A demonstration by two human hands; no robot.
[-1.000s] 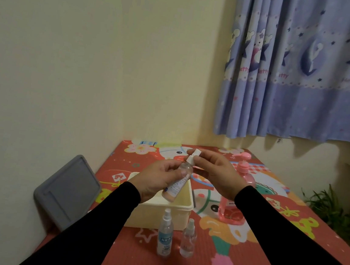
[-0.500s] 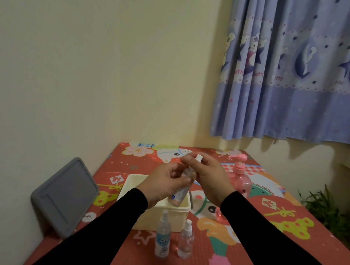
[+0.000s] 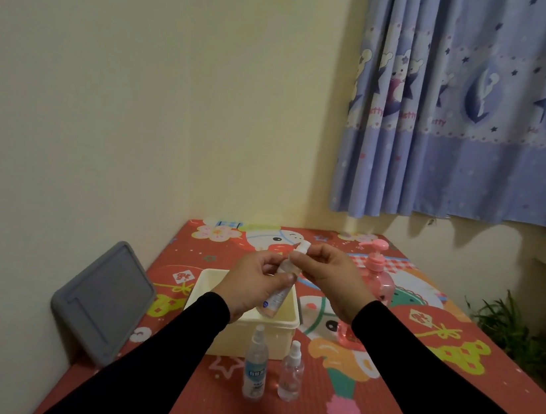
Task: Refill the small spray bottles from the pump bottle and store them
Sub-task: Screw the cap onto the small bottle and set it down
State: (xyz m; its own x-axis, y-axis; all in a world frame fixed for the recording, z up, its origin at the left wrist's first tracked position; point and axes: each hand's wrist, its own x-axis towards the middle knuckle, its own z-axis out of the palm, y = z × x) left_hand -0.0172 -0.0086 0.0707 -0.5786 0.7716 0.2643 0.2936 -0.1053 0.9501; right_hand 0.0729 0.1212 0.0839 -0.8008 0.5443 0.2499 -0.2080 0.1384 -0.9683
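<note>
My left hand [image 3: 253, 282] grips a small clear spray bottle [image 3: 276, 299] with a white label, tilted over the cream storage box [image 3: 240, 338]. My right hand [image 3: 328, 276] pinches the bottle's white spray top [image 3: 302, 247]. Two more small spray bottles stand upright on the mat in front of the box: a taller one with a blue label [image 3: 256, 366] and a shorter clear one [image 3: 291, 372]. The pink pump bottle [image 3: 376, 279] stands behind my right wrist, partly hidden by it.
A grey lid [image 3: 103, 299] leans against the left wall beside the box. The red cartoon mat [image 3: 419, 347] covers the floor. A green plant [image 3: 505, 328] sits at the right edge under the blue curtain [image 3: 479, 109].
Both hands have stayed on the bottle and sunk slightly toward the box. The view has shifted a little; the standing bottles have not moved.
</note>
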